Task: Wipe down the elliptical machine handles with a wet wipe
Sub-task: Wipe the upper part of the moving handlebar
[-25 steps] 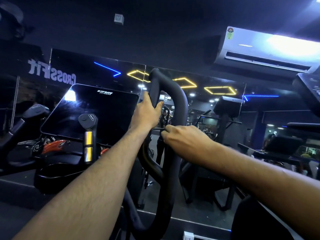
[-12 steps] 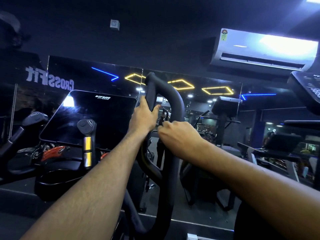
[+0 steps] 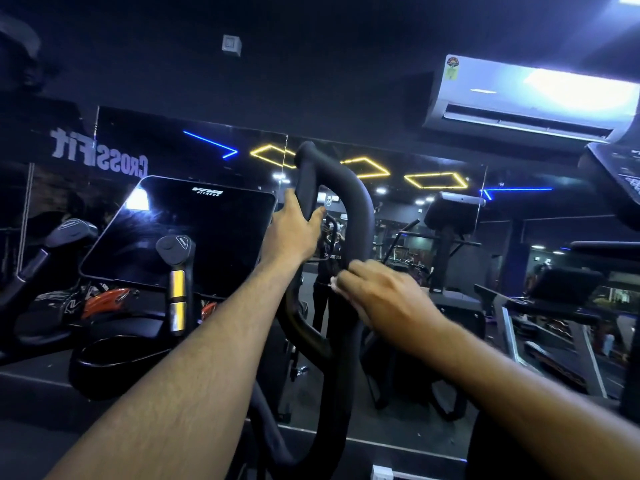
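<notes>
Left hand (image 3: 294, 230) grips the curved, matte black foam handle (image 3: 356, 202) near its top, fingers wrapped around; right hand (image 3: 384, 292) lower down, fingers curled, pressing a crumpled white wipe (image 3: 334, 283) against it.

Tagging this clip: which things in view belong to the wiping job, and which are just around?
In the job: looped handle; wet wipe; left hand gripping the handle; right hand holding the wipe.
Just around: console screen; short grip with yellow bands; air conditioner.

A single head-worn view looks forward, slightly upward, close over both forearms; the left hand (image 3: 294, 225) sits centre, mirror wall (image 3: 415, 216) beyond.
</notes>
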Motion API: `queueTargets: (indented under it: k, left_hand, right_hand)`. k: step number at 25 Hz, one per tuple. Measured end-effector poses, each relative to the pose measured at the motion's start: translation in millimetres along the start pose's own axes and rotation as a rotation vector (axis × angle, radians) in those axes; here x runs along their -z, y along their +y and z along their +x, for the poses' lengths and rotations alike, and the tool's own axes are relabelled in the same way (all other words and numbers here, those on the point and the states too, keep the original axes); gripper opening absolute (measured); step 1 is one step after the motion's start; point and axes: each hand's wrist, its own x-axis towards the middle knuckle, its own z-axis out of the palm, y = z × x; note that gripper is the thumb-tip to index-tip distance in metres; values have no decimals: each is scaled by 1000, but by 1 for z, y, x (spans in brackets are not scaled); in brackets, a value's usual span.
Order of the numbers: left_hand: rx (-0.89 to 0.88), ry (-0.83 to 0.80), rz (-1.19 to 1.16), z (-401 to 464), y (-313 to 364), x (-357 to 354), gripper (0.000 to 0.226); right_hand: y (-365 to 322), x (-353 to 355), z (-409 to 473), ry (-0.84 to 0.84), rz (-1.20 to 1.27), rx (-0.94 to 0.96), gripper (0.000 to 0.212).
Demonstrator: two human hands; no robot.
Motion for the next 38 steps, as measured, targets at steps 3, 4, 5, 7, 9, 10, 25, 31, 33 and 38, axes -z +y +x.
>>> queueTargets:
  k: [3, 4, 5, 7, 9, 10, 25, 31, 33, 38]
  left_hand:
    - [1, -11, -14, 0, 0, 1, 45]
    - [1, -11, -19, 0, 1, 1, 45]
    - [3, -9, -21, -1, 1, 1, 46]
    - [5, -8, -14, -1, 2, 0, 49]
    - [11, -16, -18, -2, 3, 1, 53]
    - [13, -20, -21, -3, 4, 2, 53]
    - [22, -26, 6, -2, 1, 0, 49]
    - [28, -21, 4, -2, 2, 2, 50]
    - [82, -52, -231, -13, -12, 9, 47]
    - [504, 56, -990, -123, -51, -1, 63]
  right_hand:
    - [-16, -22, -42, 102, 184, -47, 13]
    - [-14, -25, -47, 94, 250, -55, 13]
    - [-9, -23, -46, 87, 325, -64, 13]
    - [6, -17, -37, 161, 426, -154, 12]
    - [15, -18, -30, 334, 495, -322, 11]
    - [11, -23, -30, 383, 541, -403, 12]
    - [-32, -44, -36, 484, 847, -779, 17]
    - [-59, -57, -84, 382, 769, -681, 17]
    - [-46, -49, -83, 302, 690, -628, 18]
    - [2, -18, -29, 391, 397, -350, 8]
